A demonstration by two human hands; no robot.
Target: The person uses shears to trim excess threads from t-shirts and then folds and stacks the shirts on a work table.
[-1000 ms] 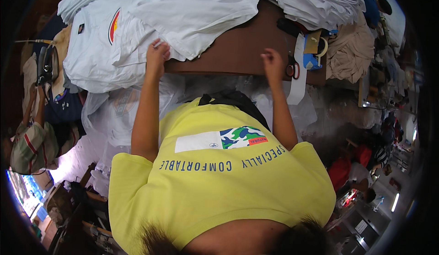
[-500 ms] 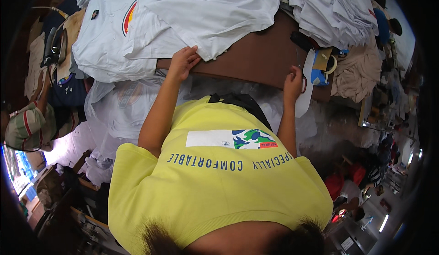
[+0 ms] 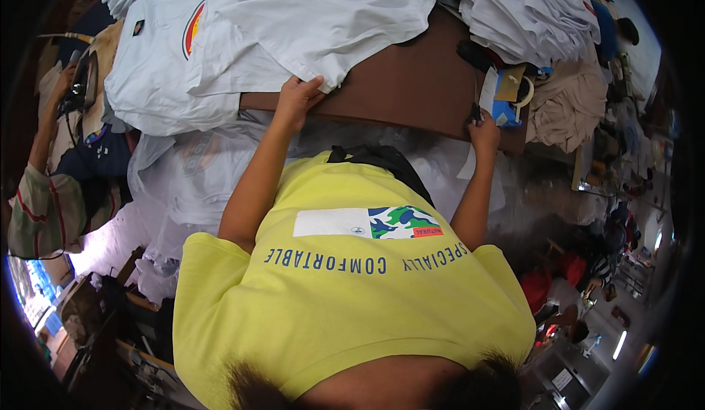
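A white T-shirt [image 3: 242,42] with a red, yellow and black curved print lies spread over the brown table [image 3: 418,79]. At its near lower corner my left hand [image 3: 297,101] is closed, with thumb and fingertips pinching the cloth's edge. My right hand [image 3: 485,132] is closed around the dark handles of a pair of scissors [image 3: 476,109] at the table's near right edge. The slim blades point away from me; the fingers partly hide the handles.
Beside my right hand are a tape roll [image 3: 524,92] and a blue box [image 3: 505,113]. White shirts [image 3: 521,13] are piled at the far right, beige cloth [image 3: 565,112] below them. At left, a co-worker's hand [image 3: 67,79] is on an iron [image 3: 81,87]. Clear plastic bags [image 3: 183,182] hang below the table.
My right hand has taken up the scissors, which now stand upright in its fingers. My left fingers have closed on the shirt's corner. The co-worker's hand has moved up to the iron.
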